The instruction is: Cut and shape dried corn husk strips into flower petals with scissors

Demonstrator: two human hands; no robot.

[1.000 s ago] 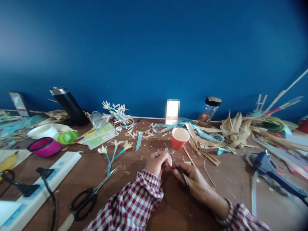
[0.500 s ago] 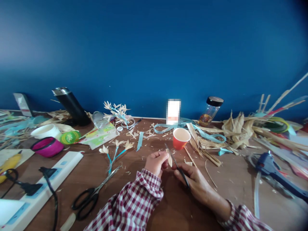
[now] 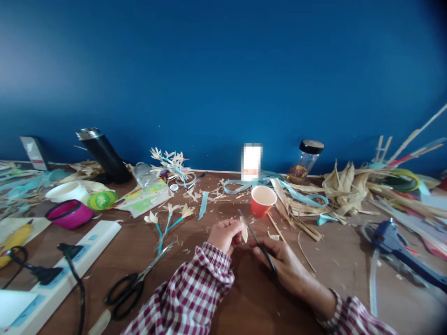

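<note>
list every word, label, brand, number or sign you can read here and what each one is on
No text can be read.
Orange paper cup: small yellow marks low on its side, too small to read.
Bright white panel by the wall: pixelated, with a reddish band; unreadable.
Pale box-like object at far left: faint reddish mark, too blurred to read.
</note>
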